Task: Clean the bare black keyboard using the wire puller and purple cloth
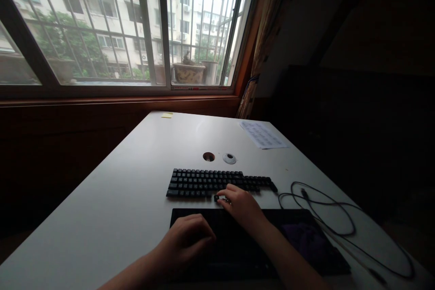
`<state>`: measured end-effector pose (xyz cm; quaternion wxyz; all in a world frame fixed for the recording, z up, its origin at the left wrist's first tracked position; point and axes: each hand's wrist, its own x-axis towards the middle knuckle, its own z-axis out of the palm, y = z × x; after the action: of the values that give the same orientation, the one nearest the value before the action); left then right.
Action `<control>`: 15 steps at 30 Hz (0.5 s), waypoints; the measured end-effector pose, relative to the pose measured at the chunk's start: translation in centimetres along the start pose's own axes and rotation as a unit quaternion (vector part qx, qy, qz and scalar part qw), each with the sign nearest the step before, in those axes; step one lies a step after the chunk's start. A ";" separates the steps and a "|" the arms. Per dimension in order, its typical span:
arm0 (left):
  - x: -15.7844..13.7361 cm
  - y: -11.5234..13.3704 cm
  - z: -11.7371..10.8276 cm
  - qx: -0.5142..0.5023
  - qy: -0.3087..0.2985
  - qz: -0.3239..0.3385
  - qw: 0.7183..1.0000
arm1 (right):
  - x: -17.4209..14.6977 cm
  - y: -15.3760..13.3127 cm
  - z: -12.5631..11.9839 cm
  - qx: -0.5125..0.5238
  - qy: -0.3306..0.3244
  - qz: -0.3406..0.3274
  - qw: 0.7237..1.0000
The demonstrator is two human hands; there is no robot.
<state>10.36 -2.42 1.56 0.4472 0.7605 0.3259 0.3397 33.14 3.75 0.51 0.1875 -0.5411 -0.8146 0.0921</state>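
Black keycaps (197,183) lie in keyboard-like rows on the white table (112,199). At their lower edge, my right hand (239,201) is closed in a pinch, with a small black keycap (216,198) at its fingertips. Nearer to me is a flat, dark, keyboard-shaped board (234,253), its surface too dark to make out. Over the board's left part, my left hand (192,238) is curled closed, thumb toward the right. Its fingertips and anything in them are hidden. A dark purple cloth (304,240) lies on the board's right part, beyond my right forearm.
A black cable (340,233) loops at the table's right. Behind the keycaps are a round hole (208,157) and a ring-shaped cover (229,158). Printed sheets (263,134) lie far right, yellow sticky notes (166,115) far left. A barred window (112,22) is beyond.
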 end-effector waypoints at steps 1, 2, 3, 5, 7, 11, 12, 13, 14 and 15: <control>0.0 0.0 0.0 0.000 -0.001 -0.001 1.000 | 0.0 0.1 0.1 -0.001 0.003 -0.003 1.000; 0.0 0.0 0.0 0.000 -0.001 -0.001 1.000 | -0.1 0.1 0.1 -0.003 0.008 -0.006 1.000; 0.0 0.0 -0.1 -0.001 -0.003 -0.001 1.000 | -0.2 0.2 0.1 -0.004 0.013 -0.009 1.000; -0.1 0.0 0.0 -0.003 -0.005 -0.002 1.000 | -0.4 0.3 0.2 -0.003 0.029 -0.017 0.999; -0.1 -0.1 0.0 -0.004 -0.003 -0.001 1.000 | -0.7 0.4 0.1 0.000 0.044 -0.029 0.999; -0.1 -0.2 0.1 -0.003 -0.003 0.002 1.000 | -1.2 0.4 0.0 -0.007 0.043 -0.050 0.998; -0.1 -0.1 0.1 -0.002 -0.004 0.002 1.000 | -1.3 0.3 0.0 -0.014 0.036 -0.051 0.998; 0.0 -0.1 0.1 -0.001 -0.003 0.003 1.000 | -1.3 0.3 0.0 -0.023 0.030 -0.051 0.998; 0.0 -0.1 0.1 -0.001 -0.004 0.005 1.000 | -1.3 0.2 0.1 -0.030 0.024 -0.049 0.998; 0.0 -0.1 0.1 0.000 -0.001 0.005 1.000 | -1.3 0.2 0.1 -0.036 0.019 -0.048 0.998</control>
<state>10.41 -2.42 1.47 0.4455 0.7629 0.3213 0.3411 33.76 2.63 0.10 0.1874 -0.5099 -0.8385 0.0433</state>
